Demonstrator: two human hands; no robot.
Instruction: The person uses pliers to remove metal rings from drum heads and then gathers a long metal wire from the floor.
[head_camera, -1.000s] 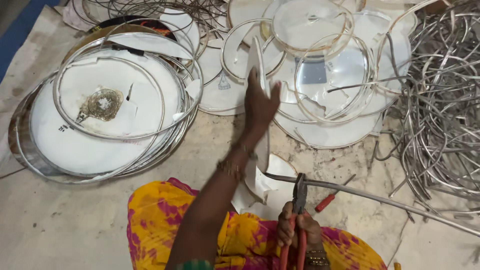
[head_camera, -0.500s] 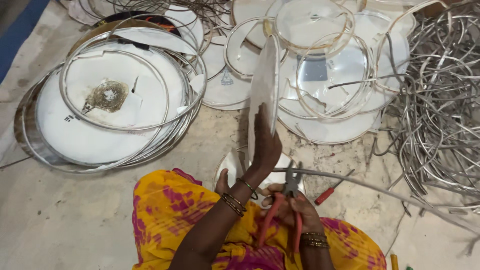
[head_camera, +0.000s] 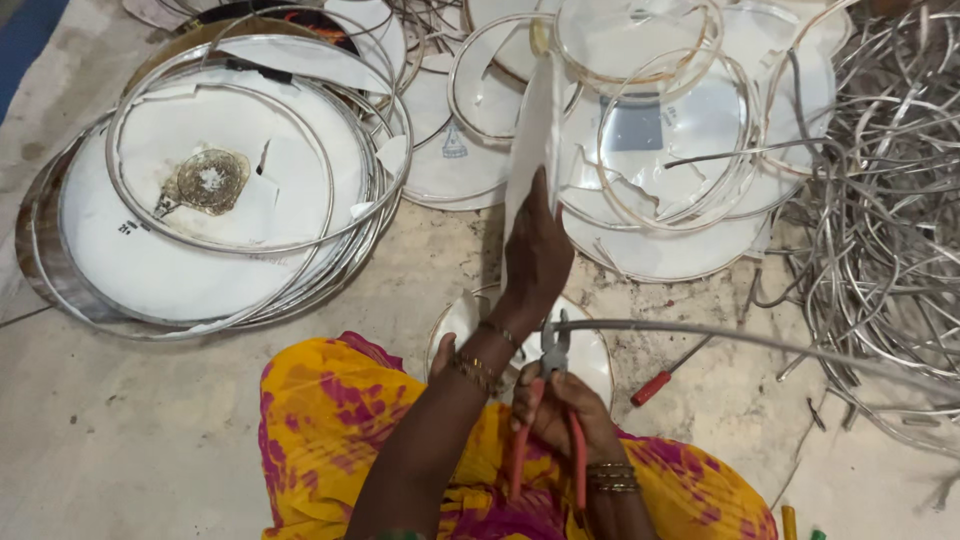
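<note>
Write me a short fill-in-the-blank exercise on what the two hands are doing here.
1. The left hand holds a white disc standing on its ____.
2. The right hand grips pliers with ____ handles.
3. The plier jaws bite a long grey ____ that runs off to the right.
4. A screwdriver with a red handle lies on the ____.

Missing words: edge; red; strip; floor

I see a bare concrete floor (head_camera: 120, 440), pale grey, stained and gritty. Light is even and soft, with faint shadows only. A strip of blue surface (head_camera: 22, 40) shows at the top left corner. No wall, window or furniture falls inside my view; the floor fills the frame edge to edge.
</note>
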